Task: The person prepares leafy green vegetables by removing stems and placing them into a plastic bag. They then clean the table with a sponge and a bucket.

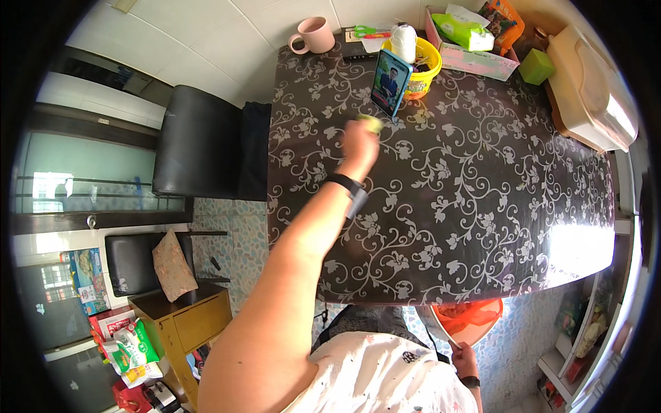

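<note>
My left hand (pixel 360 147) reaches far across the dark tablecloth (pixel 439 180), which has a pale floral scroll pattern. Blurred in its fingers is a small yellow-green cloth or sponge (pixel 371 124), down at the tabletop. Just beyond stands a smartphone (pixel 391 85) in a blue case, its screen lit, leaning near a yellow bucket (pixel 424 80). Below the table's near edge, my right hand (pixel 465 359) grips the rim of a light-coloured bin (pixel 483 328). A translucent red-orange bag (pixel 454 312) lines it; its contents cannot be made out clearly.
A pink mug (pixel 316 35), a spool of white string (pixel 404 44), a pink box (pixel 475 61) with wipes and packets, a green cube (pixel 537 67) and a beige lidded container (pixel 588 88) line the far side. A black chair (pixel 201 139) stands left.
</note>
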`<state>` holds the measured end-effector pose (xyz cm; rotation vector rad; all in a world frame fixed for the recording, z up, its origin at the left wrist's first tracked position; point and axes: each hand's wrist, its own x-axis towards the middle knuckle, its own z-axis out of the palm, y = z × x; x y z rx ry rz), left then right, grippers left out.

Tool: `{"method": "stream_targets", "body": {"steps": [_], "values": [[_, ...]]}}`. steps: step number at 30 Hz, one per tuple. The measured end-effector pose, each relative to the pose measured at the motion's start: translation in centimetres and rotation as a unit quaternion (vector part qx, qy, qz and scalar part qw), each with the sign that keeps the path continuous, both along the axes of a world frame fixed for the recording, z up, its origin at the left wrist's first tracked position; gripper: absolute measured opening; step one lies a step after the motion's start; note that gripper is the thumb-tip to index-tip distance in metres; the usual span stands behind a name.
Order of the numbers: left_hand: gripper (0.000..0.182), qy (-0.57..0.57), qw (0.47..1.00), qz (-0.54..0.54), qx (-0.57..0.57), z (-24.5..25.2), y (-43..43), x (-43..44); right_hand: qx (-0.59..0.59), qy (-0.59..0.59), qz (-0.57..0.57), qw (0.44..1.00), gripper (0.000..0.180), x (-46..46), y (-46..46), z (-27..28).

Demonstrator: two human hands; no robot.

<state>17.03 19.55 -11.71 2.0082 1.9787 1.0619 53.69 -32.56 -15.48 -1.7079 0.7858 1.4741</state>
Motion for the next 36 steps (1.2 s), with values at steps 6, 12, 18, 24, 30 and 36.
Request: {"method": "stream_targets", "body": {"steps": [6, 12, 18, 24, 30, 36], "values": [[0.023, -0.117, 0.907, -0.358, -0.186, 1.6, -15.0, 13.8, 0.008, -0.005, 0.03, 0.999, 0.006, 0.3, 0.2, 0.1], [0.024, -0.357, 0.844, -0.306, -0.258, 3.4, -15.6, 5.3, -0.003, 0.012, 0.001, 1.0, 0.024, 0.8, -0.4, -0.7], [0.022, -0.035, 0.996, 0.013, -0.081, 4.4, -3.4, -15.2, 0.003, 0.033, 0.036, 0.999, 0.006, 0.7, 0.4, -0.6], [0.02, 0.024, 0.967, -0.229, -0.105, 2.6, -13.6, -12.6, 0.042, 0.032, 0.058, 0.997, 0.006, 1.1, 0.0, -0.9], [0.023, -0.012, 0.926, -0.226, -0.301, 5.0, -15.0, -17.2, 0.199, -0.143, 0.402, 0.882, 0.007, 2.2, -2.4, -2.4], [0.026, -0.07, 0.988, -0.046, -0.126, 4.5, 5.3, -25.3, 0.05, -0.013, 0.132, 0.99, 0.009, 0.9, -0.4, -0.3]]}}
